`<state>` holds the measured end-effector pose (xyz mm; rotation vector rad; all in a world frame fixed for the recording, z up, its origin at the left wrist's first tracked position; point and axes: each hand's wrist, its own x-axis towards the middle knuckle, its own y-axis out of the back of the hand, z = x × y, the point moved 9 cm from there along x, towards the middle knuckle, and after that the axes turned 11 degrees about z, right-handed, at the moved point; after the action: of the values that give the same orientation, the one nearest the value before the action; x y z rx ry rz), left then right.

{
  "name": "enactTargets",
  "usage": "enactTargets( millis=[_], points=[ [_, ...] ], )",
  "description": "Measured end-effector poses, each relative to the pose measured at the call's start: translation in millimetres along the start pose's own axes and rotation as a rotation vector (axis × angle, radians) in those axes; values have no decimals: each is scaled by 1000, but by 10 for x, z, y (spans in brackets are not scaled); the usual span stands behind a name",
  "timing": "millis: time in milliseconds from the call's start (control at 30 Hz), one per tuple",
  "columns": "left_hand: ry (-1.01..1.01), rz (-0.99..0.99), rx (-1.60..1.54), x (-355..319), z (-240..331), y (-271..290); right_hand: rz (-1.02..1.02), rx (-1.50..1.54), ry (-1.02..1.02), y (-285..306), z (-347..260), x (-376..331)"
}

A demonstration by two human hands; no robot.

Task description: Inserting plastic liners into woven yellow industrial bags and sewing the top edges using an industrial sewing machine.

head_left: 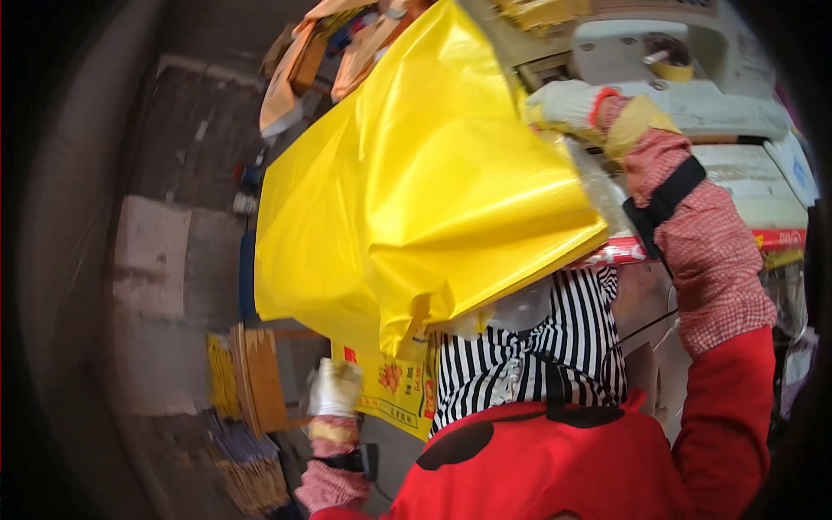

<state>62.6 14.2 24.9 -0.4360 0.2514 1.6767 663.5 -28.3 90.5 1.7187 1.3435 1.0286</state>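
Observation:
A large glossy yellow plastic sack (pixel 390 182) spreads creased across the middle, over my lap and the machine table's edge. At its upper right edge is my right hand (pixel 568 106) in a white and yellow work glove, its fingers bent closed on the sack's edge. Beside it stands a white sewing machine (pixel 693 100). My left hand (pixel 336 387), gloved and smeared by motion, is low on the left. It is next to a printed yellow bag (pixel 390 386) that hangs below the big sack; whether they touch is unclear.
A wooden stool (pixel 260 380) stands at the left, near yellow and grey-brown bundles (pixel 247 464) on the floor. Orange sheets (pixel 299 74) are heaped at the far side. A red printed strip (pixel 617 251) runs along the table edge. A dark cable (pixel 652 325) hangs by my right side.

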Motion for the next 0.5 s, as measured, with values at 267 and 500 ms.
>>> enactTargets(
  millis=[267,500],
  points=[
    [189,-75,-74,304,-1953,-370,67,164,-210,-166,231,53],
    [-7,-93,-206,249,-639,-624,69,374,-52,-189,990,-122]
  ],
)
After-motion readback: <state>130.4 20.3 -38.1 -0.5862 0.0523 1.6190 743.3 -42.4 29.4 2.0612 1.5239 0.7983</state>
